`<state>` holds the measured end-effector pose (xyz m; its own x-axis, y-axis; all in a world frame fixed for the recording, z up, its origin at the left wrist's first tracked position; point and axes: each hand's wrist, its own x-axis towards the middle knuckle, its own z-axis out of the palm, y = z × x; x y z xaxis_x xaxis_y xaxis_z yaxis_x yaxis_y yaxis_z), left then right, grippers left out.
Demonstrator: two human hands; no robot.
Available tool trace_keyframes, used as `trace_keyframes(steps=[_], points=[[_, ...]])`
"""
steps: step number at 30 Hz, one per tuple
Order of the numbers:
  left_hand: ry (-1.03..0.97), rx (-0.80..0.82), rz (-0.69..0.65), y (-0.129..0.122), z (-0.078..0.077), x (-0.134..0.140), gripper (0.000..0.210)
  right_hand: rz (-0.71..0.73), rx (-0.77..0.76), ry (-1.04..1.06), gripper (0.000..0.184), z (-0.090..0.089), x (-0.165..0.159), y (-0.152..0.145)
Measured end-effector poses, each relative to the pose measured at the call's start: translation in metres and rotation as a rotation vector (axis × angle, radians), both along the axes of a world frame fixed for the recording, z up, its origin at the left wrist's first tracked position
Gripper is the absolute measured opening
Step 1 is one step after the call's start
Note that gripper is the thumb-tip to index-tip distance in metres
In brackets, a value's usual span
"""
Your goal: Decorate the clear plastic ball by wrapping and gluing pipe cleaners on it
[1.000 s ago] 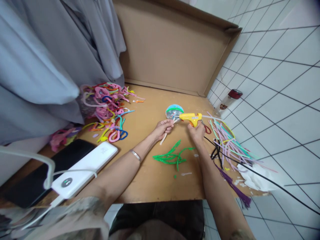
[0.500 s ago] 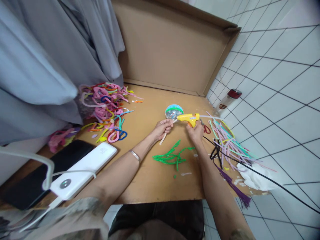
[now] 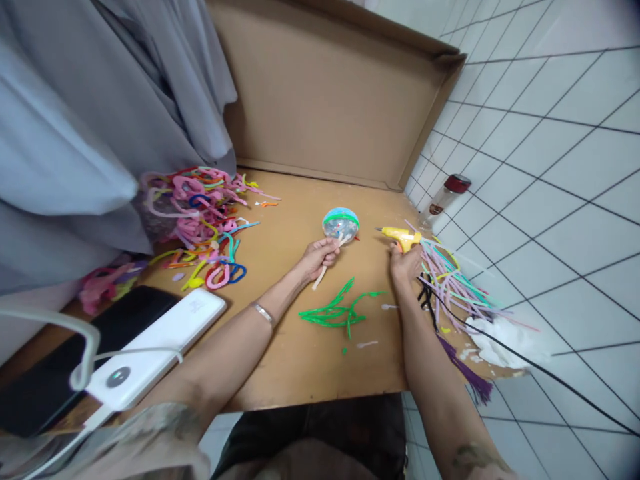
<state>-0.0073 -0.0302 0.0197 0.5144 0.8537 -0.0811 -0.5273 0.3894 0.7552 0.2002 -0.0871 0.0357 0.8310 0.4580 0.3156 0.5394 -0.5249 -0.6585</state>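
My left hand (image 3: 320, 259) is closed on a cream pipe cleaner (image 3: 320, 278), whose lower end sticks out below the fingers. Its upper end lies in front of a round clear ball (image 3: 341, 225) with a blue top and a green band; I cannot tell whether the two touch. To the right, my right hand (image 3: 405, 262) grips a yellow glue gun (image 3: 400, 235), its nozzle pointing left towards the ball and apart from it. Green pipe cleaners (image 3: 333, 315) lie on the table between my forearms.
Coloured pipe cleaners (image 3: 200, 213) are heaped at the left. A white power bank (image 3: 160, 350) lies on a black slab (image 3: 30, 380). Long pastel stems (image 3: 453, 287), white tissue (image 3: 500, 341) and a black cord (image 3: 555, 373) are at the right, near a red-lidded jar (image 3: 447, 197).
The glue gun has moved right, away from the ball and the pipe cleaner. My left hand keeps its hold. The whole view has shifted slightly.
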Motion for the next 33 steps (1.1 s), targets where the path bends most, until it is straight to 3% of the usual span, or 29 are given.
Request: trace_keyframes(steps=[4, 11, 18, 24, 29, 33], points=[[0.015, -0.001, 0.007, -0.002, 0.001, -0.001, 0.030, -0.045, -0.052, -0.003, 0.052, -0.012, 0.013, 0.002], [0.023, 0.013, 0.012, -0.001, 0.000, -0.002, 0.030, -0.075, -0.127, -0.287, 0.040, -0.018, 0.020, 0.000], [0.042, 0.025, 0.013, 0.000, -0.002, -0.002, 0.032, -0.090, -0.169, -0.202, 0.042, -0.020, 0.023, 0.003], [0.050, 0.047, 0.001, -0.001, -0.001, -0.001, 0.035, -0.053, -0.046, -0.269, 0.050, -0.022, 0.021, 0.003], [0.077, 0.073, 0.020, -0.002, -0.001, 0.002, 0.035, 0.106, 0.077, -0.352, 0.051, -0.007, -0.003, 0.001], [0.098, 0.114, 0.040, -0.003, -0.004, 0.005, 0.036, 0.390, 0.307, -0.064, 0.029, -0.009, -0.044, 0.005]])
